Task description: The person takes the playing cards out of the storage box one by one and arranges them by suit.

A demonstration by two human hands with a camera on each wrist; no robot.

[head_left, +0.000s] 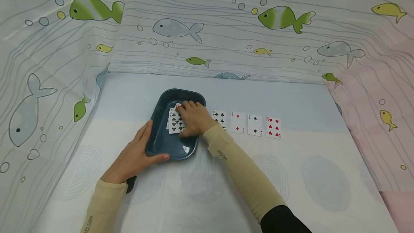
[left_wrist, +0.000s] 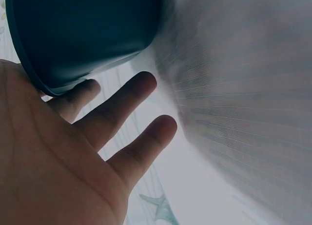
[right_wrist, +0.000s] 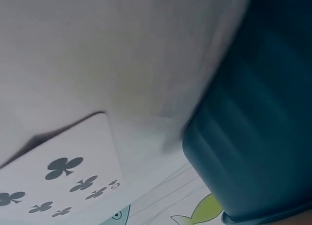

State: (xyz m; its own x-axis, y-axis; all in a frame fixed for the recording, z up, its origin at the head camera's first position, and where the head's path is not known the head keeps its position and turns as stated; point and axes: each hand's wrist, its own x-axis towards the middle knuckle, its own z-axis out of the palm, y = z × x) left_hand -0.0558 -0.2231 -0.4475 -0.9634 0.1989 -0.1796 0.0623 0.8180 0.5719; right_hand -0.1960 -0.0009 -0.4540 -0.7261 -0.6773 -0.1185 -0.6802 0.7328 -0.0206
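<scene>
A dark blue tray [head_left: 156,143] stands left of the table's middle, with a few overlapping playing cards in it. On top is a clubs card [head_left: 174,121]; a red-marked card corner shows behind it. My left hand [head_left: 132,159] rests at the tray's left near corner, thumb over the near rim. Its fingers [left_wrist: 139,88] lie fairly straight along the outer wall. Inside the tray, my right hand [head_left: 195,118] covers the cards' right part. Its thumb is at their near edge, fingertips at the far side. Whether it pinches a card is hidden.
Right of the tray, a row holds a six of clubs [head_left: 220,116], two of diamonds [head_left: 238,122], two of spades [head_left: 255,125] and six of hearts [head_left: 274,127]. The right forearm passes in front of the tray's right side. A fish-printed curtain [head_left: 226,39] surrounds the white table [head_left: 291,161].
</scene>
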